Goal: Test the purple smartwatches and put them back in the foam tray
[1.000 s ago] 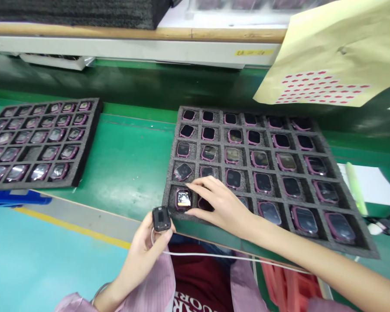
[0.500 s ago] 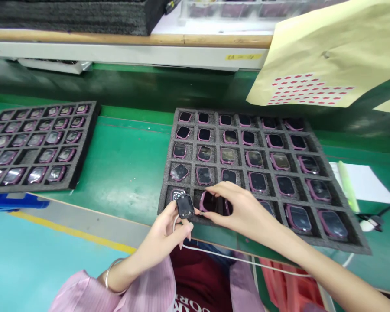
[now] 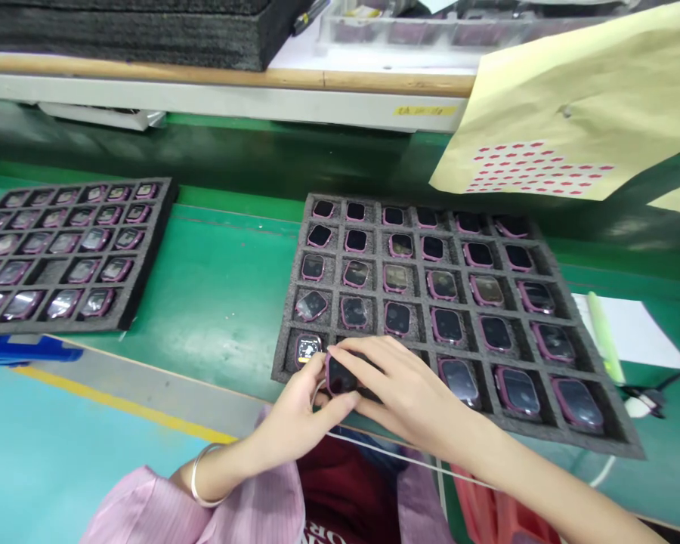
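Observation:
Between my hands, just above the near edge of the right foam tray (image 3: 288, 349), a smartwatch case (image 3: 338, 376) with a purple frame and dark screen is tilted up. My right hand (image 3: 408, 389) grips it from the right, fingers over its top edge. My left hand (image 3: 298, 415) closes round its left side, the thumb at its lower edge. A white cable (image 3: 385, 447) runs from my left hand; the small black square block held there is now hidden behind the watch. A watch with a lit screen (image 3: 307, 349) sits in the tray's near-left compartment.
Several purple watches fill the right tray's compartments. Another foam tray (image 3: 147, 261) of watches lies on the left of the green bench (image 3: 221, 279). At right are a green pen (image 3: 605, 340) and white paper (image 3: 649, 329). Yellow paper (image 3: 555, 98) hangs from the shelf (image 3: 232, 94).
My right hand has lifted the watch from its compartment and moved left and nearer. It now meets my left hand, covering the black block. The near-left watch and its lit screen show more fully.

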Demonstrator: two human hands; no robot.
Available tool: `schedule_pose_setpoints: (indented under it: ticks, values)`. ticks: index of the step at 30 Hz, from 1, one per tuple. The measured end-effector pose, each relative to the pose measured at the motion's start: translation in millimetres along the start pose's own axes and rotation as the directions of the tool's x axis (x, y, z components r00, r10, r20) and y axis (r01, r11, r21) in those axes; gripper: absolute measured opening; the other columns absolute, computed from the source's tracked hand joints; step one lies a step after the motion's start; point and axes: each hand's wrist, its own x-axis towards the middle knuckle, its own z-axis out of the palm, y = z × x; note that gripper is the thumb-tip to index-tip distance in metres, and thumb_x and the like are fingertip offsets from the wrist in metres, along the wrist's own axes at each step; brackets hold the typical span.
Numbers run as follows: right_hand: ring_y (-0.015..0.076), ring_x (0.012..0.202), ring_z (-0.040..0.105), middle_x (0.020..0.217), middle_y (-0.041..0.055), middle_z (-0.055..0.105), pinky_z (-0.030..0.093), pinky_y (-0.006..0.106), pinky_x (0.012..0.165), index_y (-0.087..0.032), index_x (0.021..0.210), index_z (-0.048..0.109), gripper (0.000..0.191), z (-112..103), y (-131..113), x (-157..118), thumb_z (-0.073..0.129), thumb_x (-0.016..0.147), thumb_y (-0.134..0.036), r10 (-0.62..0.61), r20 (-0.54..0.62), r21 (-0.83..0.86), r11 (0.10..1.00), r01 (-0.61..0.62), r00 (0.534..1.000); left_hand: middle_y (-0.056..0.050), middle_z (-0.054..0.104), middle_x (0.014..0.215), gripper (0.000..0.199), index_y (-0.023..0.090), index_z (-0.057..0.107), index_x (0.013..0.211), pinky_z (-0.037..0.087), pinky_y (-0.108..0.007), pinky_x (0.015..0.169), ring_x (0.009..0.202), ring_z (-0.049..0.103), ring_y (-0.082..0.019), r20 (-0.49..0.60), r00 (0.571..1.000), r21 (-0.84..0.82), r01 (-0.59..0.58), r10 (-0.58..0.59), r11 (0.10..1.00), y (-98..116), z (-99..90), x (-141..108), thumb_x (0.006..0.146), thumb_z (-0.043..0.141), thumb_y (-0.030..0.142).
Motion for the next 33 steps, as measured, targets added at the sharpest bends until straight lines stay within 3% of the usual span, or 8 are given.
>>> schedule_pose_setpoints:
  ticks: [4,10,14,27,30,33]
  values:
    - [0.0234,0.103,0.058,0.114,0.0125,0.061,0.047,0.040,0.089,-0.014,0.126,0.051,0.037,6,5,-4,0.057,0.091,-0.023,0.013,-0.053,0.139,0.990,-0.006,0.998,0.002,0.050,0.074,0.023,0.015,0.049,0.102,0.035,-0.017,0.046,0.051,0.042,-0.006,-0.067,0.998,-0.019,0.020,-0.021,1.000,-3,6.3,2,0.089,0.053,0.034]
    - [0.0213,0.098,0.060,0.109,0.0106,0.064,0.049,0.037,0.085,-0.018,0.126,0.050,0.044,25,10,-11,0.066,0.085,-0.022,0.050,-0.200,0.341,0.940,0.022,0.978,-0.001,0.055,0.078,0.025,0.014,0.051,0.099,0.037,-0.018,0.050,0.055,0.042,-0.006,-0.076,0.997,-0.044,0.021,-0.024,0.999,-6,7.5,-2,0.088,0.056,0.035]
    - [0.0215,0.097,0.061,0.110,0.0110,0.064,0.049,0.038,0.084,-0.019,0.127,0.049,0.047,32,10,-13,0.065,0.083,-0.019,0.061,-0.250,0.365,0.930,0.035,0.966,0.000,0.055,0.075,0.027,0.014,0.052,0.101,0.037,-0.019,0.050,0.054,0.042,-0.008,-0.084,0.996,-0.040,0.025,-0.028,0.999,-6,6.5,-3,0.087,0.057,0.037]
    - [0.0206,0.092,0.060,0.109,0.0109,0.063,0.049,0.037,0.079,-0.017,0.128,0.049,0.047,34,10,-15,0.067,0.085,-0.023,0.079,-0.217,0.344,0.939,0.000,0.973,-0.001,0.058,0.079,0.028,0.015,0.050,0.103,0.035,-0.019,0.048,0.053,0.040,-0.007,-0.068,0.996,-0.024,0.052,-0.054,0.998,-6,8.2,-3,0.089,0.054,0.038]
    - [0.0215,0.093,0.058,0.107,0.0110,0.062,0.048,0.039,0.081,-0.017,0.127,0.049,0.044,29,11,-15,0.064,0.086,-0.023,0.070,-0.200,0.326,0.945,-0.001,0.977,-0.002,0.058,0.082,0.031,0.016,0.049,0.111,0.040,-0.021,0.053,0.061,0.049,-0.010,-0.073,0.996,0.028,0.045,-0.042,0.999,-6,7.4,-4,0.091,0.051,0.039]
    - [0.0225,0.098,0.056,0.108,0.0117,0.057,0.048,0.039,0.083,-0.017,0.125,0.051,0.041,20,15,-16,0.064,0.087,-0.025,0.060,-0.230,0.361,0.932,0.028,0.971,-0.006,0.059,0.104,0.039,0.020,0.044,0.122,0.047,-0.026,0.079,0.095,0.056,-0.018,0.010,1.000,0.048,0.012,-0.012,0.999,-6,3.9,-13,0.089,0.055,0.037]
